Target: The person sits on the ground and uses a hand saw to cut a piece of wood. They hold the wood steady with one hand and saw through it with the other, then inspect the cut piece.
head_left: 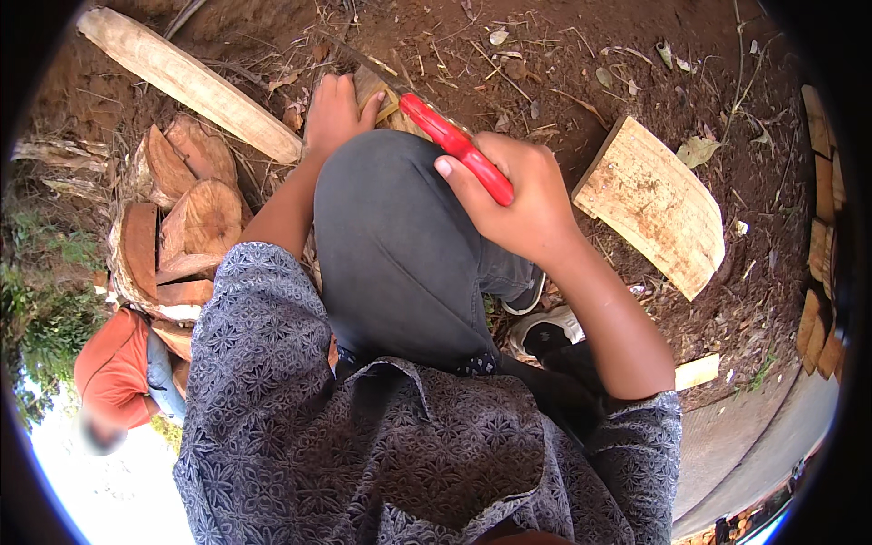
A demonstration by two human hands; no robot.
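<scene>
In my right hand [522, 186] is a handsaw, my fingers wrapped around its red handle [459, 150]. From the handle the thin dark blade [359, 56] runs toward the far left, over a small piece of wood [366, 84] on the ground. My left hand [331, 118] presses on that wood, its thumb along the near side close to the blade. My bent knee, in dark grey trousers [395, 236], hides part of the wood and of the ground below it. Whether the saw teeth touch the wood, I cannot tell.
A long pale plank [195, 82] lies at the far left, beside split logs [195, 213]. A flat curved board [654, 209] rests on the soil to the right, with a small offcut [698, 371] nearer. Another person in an orange shirt [113, 368] bends at the left.
</scene>
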